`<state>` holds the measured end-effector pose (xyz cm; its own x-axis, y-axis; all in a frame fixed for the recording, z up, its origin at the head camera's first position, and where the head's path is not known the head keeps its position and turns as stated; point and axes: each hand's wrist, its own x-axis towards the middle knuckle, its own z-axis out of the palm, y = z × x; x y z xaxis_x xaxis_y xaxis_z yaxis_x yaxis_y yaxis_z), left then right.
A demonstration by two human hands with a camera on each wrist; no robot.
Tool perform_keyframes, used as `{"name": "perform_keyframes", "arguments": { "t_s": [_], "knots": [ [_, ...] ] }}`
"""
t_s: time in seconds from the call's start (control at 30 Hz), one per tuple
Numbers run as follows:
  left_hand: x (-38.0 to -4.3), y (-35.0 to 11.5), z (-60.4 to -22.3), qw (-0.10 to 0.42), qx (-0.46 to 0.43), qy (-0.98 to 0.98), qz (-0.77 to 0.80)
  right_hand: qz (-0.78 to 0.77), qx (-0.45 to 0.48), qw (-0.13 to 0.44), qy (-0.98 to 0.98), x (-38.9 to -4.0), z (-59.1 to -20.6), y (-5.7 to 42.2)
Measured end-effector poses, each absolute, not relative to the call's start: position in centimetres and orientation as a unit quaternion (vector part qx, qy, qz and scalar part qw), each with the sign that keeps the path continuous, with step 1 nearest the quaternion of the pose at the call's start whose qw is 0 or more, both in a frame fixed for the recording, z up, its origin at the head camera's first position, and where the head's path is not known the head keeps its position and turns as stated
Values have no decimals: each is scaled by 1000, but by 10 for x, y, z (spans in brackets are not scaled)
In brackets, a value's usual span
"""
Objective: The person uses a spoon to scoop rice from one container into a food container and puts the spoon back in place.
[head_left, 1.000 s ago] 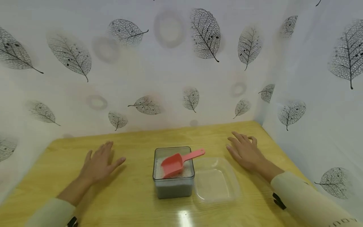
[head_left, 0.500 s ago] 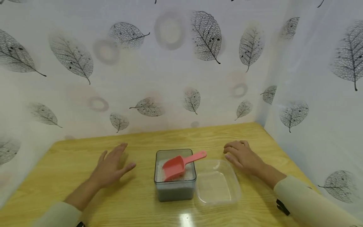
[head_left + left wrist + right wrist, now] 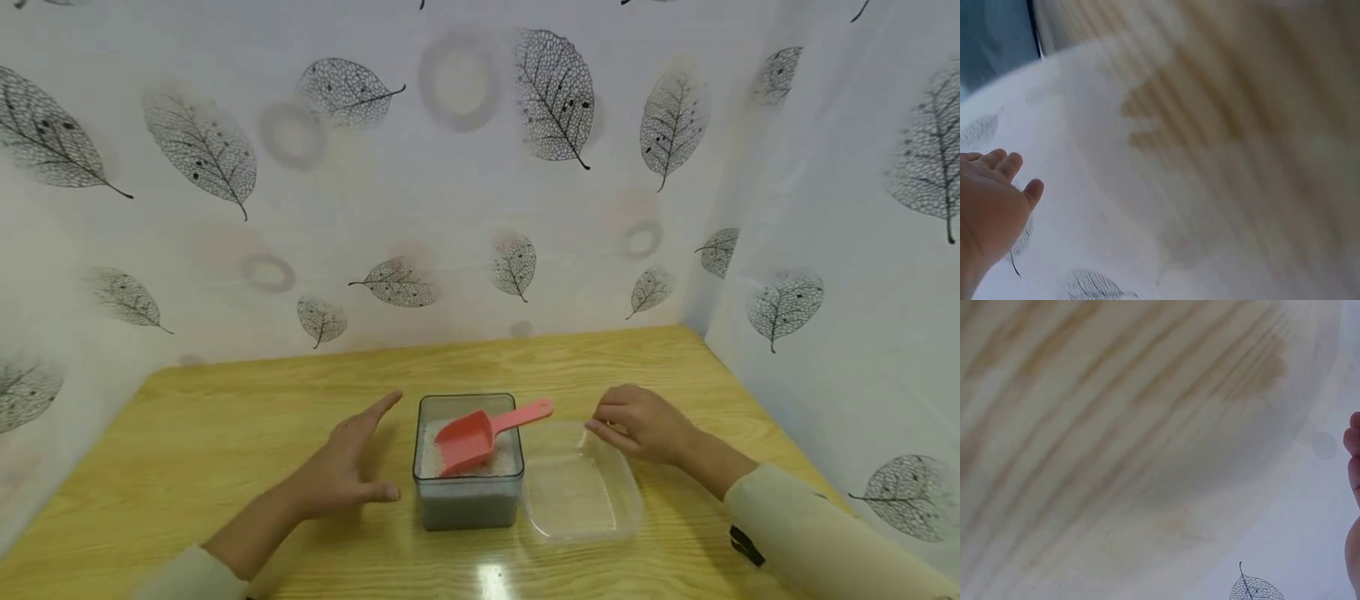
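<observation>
A clear grey square box [image 3: 468,504] of white grainy stuff stands mid-table in the head view. On the grains lies a pink scoop [image 3: 467,440], its handle reaching over the box's right rim. My left hand [image 3: 337,467] is just left of the box, apart from it, thumb and fingers spread; the left wrist view shows part of that hand [image 3: 991,200]. My right hand [image 3: 645,425] hovers with loosely bent fingers by the far right corner of a shallow clear plastic container [image 3: 581,496], right of the scoop handle. Only a sliver of it shows in the right wrist view.
The wood-grain table [image 3: 247,417] is backed by a white leaf-print curtain [image 3: 450,192], which also runs along the right side. The clear container sits right against the grey box's right side.
My left hand has moved right, close to the box. My right hand has come slightly left and nearer, its fingers more bent. The box, scoop and clear container keep their places.
</observation>
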<state>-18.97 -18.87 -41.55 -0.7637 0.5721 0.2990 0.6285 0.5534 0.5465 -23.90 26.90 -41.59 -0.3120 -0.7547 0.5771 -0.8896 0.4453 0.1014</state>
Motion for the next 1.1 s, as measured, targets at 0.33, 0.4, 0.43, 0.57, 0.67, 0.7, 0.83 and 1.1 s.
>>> {"name": "perform_keyframes", "arguments": {
  "t_s": [0.33,0.4,0.43,0.57,0.67,0.7,0.83,1.1],
  "knots": [
    [-178,-145,-417,25,-373,-865,-334,90,487,288,-820,-237,-412,267],
    [-177,-140,-418,35,-365,-869,-333,82,477,287,-827,-237,-411,266],
    [-177,-139,-418,41,-358,-872,-332,79,472,285,-830,-237,-412,265],
    [-176,-138,-420,50,-334,-882,-329,69,457,279,-842,-239,-411,261],
    [-175,-137,-420,51,-327,-884,-330,63,441,270,-854,-241,-409,259],
    [-176,-137,-420,51,-326,-885,-329,62,435,265,-858,-241,-408,258],
    [-178,-139,-420,53,-325,-888,-322,47,406,246,-879,-244,-406,254],
    [-188,-150,-424,45,-316,-886,-336,29,380,215,-899,-249,-404,246]
  ]
}}
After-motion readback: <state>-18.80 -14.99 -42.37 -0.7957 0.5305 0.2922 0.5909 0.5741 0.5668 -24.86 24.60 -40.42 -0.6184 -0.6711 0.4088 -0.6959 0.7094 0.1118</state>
